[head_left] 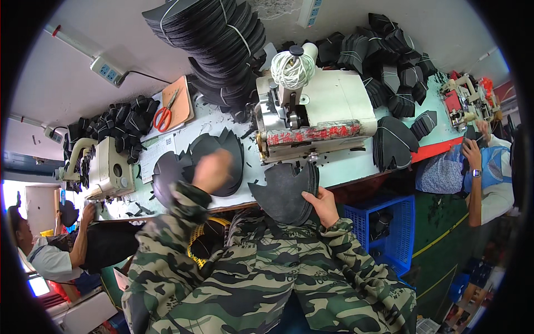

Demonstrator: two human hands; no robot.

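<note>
My right hand [323, 206] pinches the right edge of a small stack of black cut pieces [282, 192], thumb on top. The stack overhangs the table's front edge above my lap, just below a white machine [334, 103] with a cord-wound spool [292, 68]. My left hand [213, 170] is smeared by motion over loose dark cut pieces [227, 177] with pointed notches, left of the machine. Whether its fingers hold anything cannot be made out. Another rounded dark piece [164, 175] lies left of that hand, partly behind my camouflage sleeve.
Tall tied stacks of black pieces [222, 50] rise behind. Orange-handled scissors [164, 116] lie on a brown pad. A tied bundle [394, 143] sits right of the machine, a blue crate [384, 231] below. Co-workers sit left and right by other machines [108, 172].
</note>
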